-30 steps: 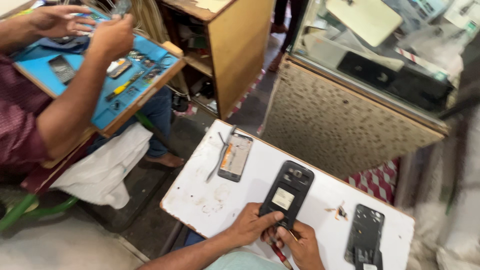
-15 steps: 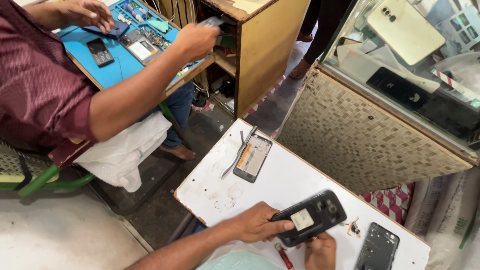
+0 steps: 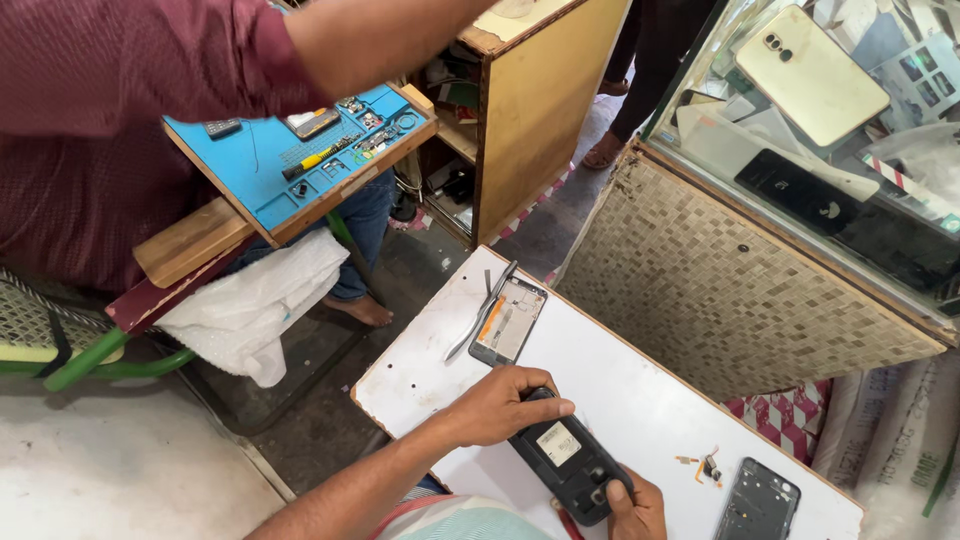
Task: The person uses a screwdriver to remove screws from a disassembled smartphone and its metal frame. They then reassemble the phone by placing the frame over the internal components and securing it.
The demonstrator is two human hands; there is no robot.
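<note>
While both hands close on it, the opened black phone [image 3: 568, 468] sits over the white table [image 3: 620, 400]: my left hand [image 3: 497, 405] wraps its upper end, right hand [image 3: 636, 505] pinches the lower corner. Beyond the grip lie a phone frame [image 3: 508, 321] and tweezers [image 3: 483, 310].

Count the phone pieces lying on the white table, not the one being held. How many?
2. An open phone frame lies at the table's far end beside metal tweezers. A dark phone frame lies at the near right corner. More may be hidden behind the hands.
</note>
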